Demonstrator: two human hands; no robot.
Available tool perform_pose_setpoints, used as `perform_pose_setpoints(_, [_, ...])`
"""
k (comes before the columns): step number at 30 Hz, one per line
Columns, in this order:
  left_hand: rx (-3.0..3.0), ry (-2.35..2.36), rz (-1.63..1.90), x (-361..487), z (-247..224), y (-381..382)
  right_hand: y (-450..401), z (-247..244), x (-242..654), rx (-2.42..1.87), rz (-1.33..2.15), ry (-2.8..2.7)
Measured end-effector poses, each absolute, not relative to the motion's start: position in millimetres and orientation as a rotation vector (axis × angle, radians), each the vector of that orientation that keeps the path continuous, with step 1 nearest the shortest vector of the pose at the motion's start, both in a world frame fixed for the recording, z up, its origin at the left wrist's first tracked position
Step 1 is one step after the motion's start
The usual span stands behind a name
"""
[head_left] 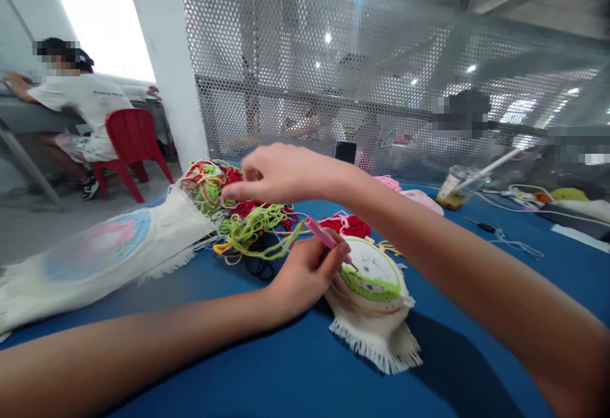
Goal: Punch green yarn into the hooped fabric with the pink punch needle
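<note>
My left hand [305, 275] grips a pink punch needle [326, 238], its tip at a wooden embroidery hoop [372, 275]. The hoop holds cream cloth with a band of green stitches and rests on a fringed cream cloth [374, 335]. My right hand [271, 173] crosses above, its fingertips at a tangled pile of green and red yarn [238, 215]. A red yarn bunch [345, 226] lies beyond the hoop. Black scissors [260, 267] sit partly hidden under the yarn. A fringed cloth with a blue and pink circle [100, 246] lies to the left.
The blue table [286, 373] carries a plastic cup with a straw [455, 189], pink cloth [419, 201], a black upright object [345, 151] and white cables [519, 240]. A perforated metal screen [309, 43] stands behind. At the left, a seated person [86, 103] uses a red chair [131, 145].
</note>
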State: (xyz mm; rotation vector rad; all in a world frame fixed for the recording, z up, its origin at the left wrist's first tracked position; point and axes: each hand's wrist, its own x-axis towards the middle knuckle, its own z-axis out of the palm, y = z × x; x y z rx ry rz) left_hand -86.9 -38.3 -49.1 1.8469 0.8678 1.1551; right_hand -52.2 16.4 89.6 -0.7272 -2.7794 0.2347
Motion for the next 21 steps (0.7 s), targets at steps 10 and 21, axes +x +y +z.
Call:
perform_pose_setpoints(10, [1.821,0.854,1.175,-87.7,-47.3,-37.6,-10.2,102.9,-3.2,-0.657,0.717,-3.216])
perform_pose_setpoints(21, [1.854,0.872,1.120,-86.7,-43.4,-39.6,-6.6,88.8,-5.8,-0.318,0.987,-2.732])
